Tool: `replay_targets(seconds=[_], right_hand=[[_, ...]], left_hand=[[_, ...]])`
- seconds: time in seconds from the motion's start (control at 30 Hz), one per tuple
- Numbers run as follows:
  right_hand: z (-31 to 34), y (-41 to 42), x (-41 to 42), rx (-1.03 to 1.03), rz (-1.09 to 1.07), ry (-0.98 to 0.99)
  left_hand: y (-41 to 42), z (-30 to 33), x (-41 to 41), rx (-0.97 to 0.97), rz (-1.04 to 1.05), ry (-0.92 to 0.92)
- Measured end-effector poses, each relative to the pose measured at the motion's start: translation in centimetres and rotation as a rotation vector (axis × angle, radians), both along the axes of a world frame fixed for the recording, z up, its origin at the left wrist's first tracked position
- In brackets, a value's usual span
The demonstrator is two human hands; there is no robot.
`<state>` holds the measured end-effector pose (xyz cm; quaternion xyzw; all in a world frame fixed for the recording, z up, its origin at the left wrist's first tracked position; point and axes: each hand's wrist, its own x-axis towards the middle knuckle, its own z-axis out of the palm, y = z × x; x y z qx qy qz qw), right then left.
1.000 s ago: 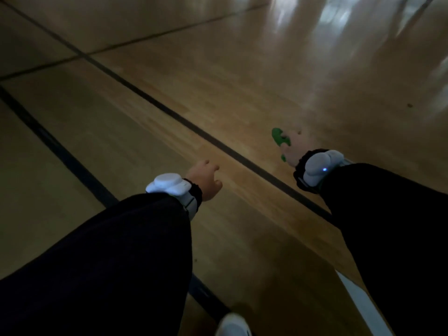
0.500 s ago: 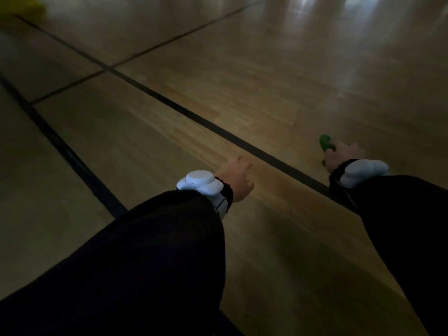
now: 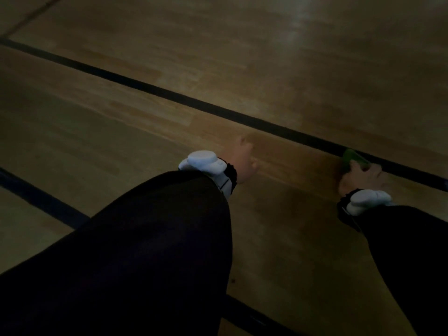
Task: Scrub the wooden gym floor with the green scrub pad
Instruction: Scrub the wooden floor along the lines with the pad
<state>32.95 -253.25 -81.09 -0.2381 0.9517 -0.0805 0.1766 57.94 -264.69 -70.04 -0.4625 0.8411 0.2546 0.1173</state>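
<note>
We see a very dim, underexposed frame. Faint glare streaks the wooden floor (image 3: 242, 69) toward one o'clock, suggesting light from beyond the top edge. Motion blur softens both hands. The black sleeves (image 3: 145, 251) lose all detail; the corners darken further.

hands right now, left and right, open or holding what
Left hand: holds nothing; blurred, so open or closed cannot be told.
Right hand: closed on the green scrub pad, at the black floor line.

Head-worn view, facing forward and down – close over floor (image 3: 266, 69)
</note>
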Motion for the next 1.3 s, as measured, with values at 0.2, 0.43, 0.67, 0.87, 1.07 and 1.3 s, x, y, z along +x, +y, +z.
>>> replay_targets(seconds=[0.2,0.43,0.67,0.87,1.07,1.3], right_hand=[[-3.1,1.2,1.6,0.012,-0.011,0.066],[-3.6,-1.4,1.4,0.041,0.051,0.040],[-2.6,-11.5,11.0,0.097,0.388,0.124],[-1.4,-13.9,23.3,0.126,1.048,-0.023],[-1.7,-13.3,25.5,0.100,1.317,0.013],[-1.5,-13.6,17.0,0.118,0.960,-0.028]], left_hand=[[-0.9,-0.8,1.8,0.037,0.092,0.025],[-1.9,-0.7,5.1,0.054,0.171,0.032],[-2.4,-1.2,9.5,0.047,0.291,-0.003],[-2.2,-1.3,12.5,0.058,0.333,-0.048],[-1.8,-1.9,12.9,0.069,0.365,-0.054],[-1.7,-1.8,12.9,0.058,0.366,-0.042]])
